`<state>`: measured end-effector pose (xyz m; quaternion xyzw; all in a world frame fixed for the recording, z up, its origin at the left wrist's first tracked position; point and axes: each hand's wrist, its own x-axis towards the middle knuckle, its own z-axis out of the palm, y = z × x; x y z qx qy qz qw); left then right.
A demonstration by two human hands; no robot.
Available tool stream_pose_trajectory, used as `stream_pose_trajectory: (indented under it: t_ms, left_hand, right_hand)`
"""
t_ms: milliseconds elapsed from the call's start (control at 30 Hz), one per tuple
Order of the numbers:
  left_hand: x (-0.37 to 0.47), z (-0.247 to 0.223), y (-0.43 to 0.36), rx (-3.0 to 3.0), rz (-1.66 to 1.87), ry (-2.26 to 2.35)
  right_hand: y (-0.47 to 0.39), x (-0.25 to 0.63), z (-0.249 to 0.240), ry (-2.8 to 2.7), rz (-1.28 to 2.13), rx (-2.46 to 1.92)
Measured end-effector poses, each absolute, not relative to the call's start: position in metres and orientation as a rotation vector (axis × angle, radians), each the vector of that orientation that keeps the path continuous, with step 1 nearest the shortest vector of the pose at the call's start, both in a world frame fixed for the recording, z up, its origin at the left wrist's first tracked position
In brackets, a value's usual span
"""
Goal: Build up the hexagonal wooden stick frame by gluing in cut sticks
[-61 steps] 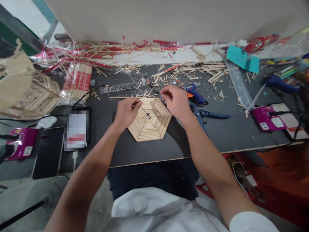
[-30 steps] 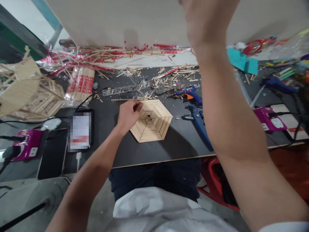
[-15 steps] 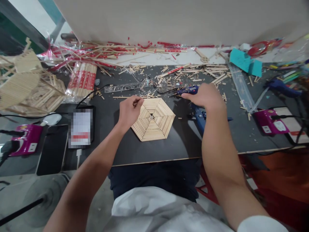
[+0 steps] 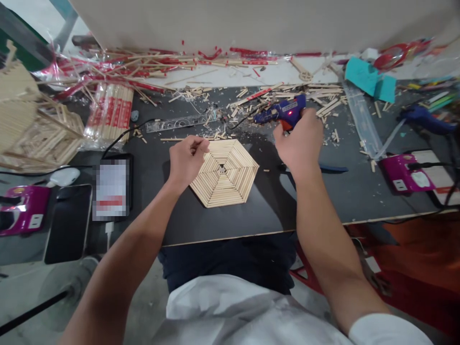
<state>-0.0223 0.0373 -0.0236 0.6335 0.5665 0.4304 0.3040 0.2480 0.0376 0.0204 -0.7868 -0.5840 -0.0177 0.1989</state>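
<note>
I see both arms (image 4: pixel 141 235) stretched forward, left hand (image 4: pixel 187 159) pinched at eleven o'clock, right hand (image 4: pixel 302 143) gripping at one.

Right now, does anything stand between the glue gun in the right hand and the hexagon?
Nothing visible does. The right hand holds the glue gun off to the far right of the hexagon; the left hand covers only its far left part.

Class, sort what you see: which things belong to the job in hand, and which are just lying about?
In use: blue glue gun, held in right grip; hexagonal stick panel, at left grip.
Apparently lying about: dark-screened phone; turquoise paper.
</note>
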Motion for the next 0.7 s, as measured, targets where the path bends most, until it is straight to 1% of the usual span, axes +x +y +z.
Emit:
stream_pose_trajectory:
  t_ms: [133,333,433,600,700]
  left_hand:
    - [-0.018,-0.023,0.035,1.554,1.222,1.503]
    - [-0.015,-0.027,0.033,1.46,1.329,1.541]
    - [-0.014,-0.028,0.032,1.513,1.339,1.501]
    - [-0.015,-0.025,0.032,1.571,1.296,1.459]
    - [-0.016,-0.024,0.033,1.585,1.285,1.455]
  right_hand:
    - [0.038,0.242,0.019,-1.636,-0.145,-2.136]
    - [0.036,0.243,0.024,-1.755,-0.135,-1.94]
    - [0.038,0.242,0.024,-1.763,-0.133,-1.903]
    - [0.045,0.241,0.016,-1.871,-0.021,-1.961]
    - [0.046,0.242,0.015,-1.899,-0.035,-1.932]
